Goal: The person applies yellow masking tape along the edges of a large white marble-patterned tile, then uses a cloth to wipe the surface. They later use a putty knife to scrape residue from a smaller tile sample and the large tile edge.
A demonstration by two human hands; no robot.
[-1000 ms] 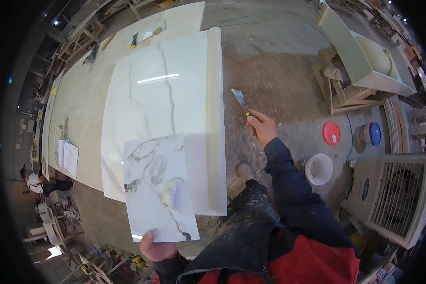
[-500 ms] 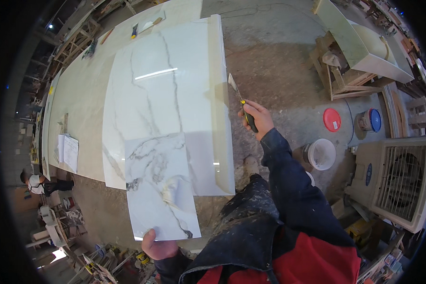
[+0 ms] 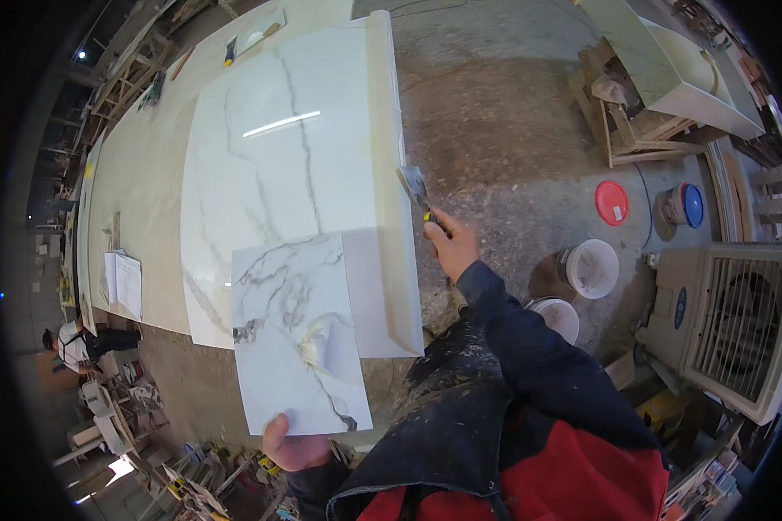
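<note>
My left hand (image 3: pixel 294 446) grips the near edge of a small grey-veined white marble-look panel (image 3: pixel 274 386), thumb on top. A mound of cream-white paste (image 3: pixel 323 340) sits on that panel. In my right hand (image 3: pixel 453 247) is a putty knife (image 3: pixel 415 185), its handle mostly hidden by my fingers. The blade lies against or very near the right edge of a large glossy veined slab (image 3: pixel 235 174); contact cannot be told. A pale yellowish strip (image 3: pixel 384 139) runs along that edge. The held panel overlaps the slab's near part in view.
The slab rests on a long pale table (image 3: pixel 139 200) with an open notebook (image 3: pixel 127 282) and another scraper (image 3: pixel 230 50). To the right stand white buckets (image 3: pixel 593 267), a red lid (image 3: pixel 612 202), a blue-lidded pail (image 3: pixel 688 205) and an air cooler (image 3: pixel 721 321). A person (image 3: pixel 78 343) is far left.
My right hand has moved slightly left and nearer, and the putty knife has turned so its broad blade face shows at the slab's edge. My left hand still holds the panel.
</note>
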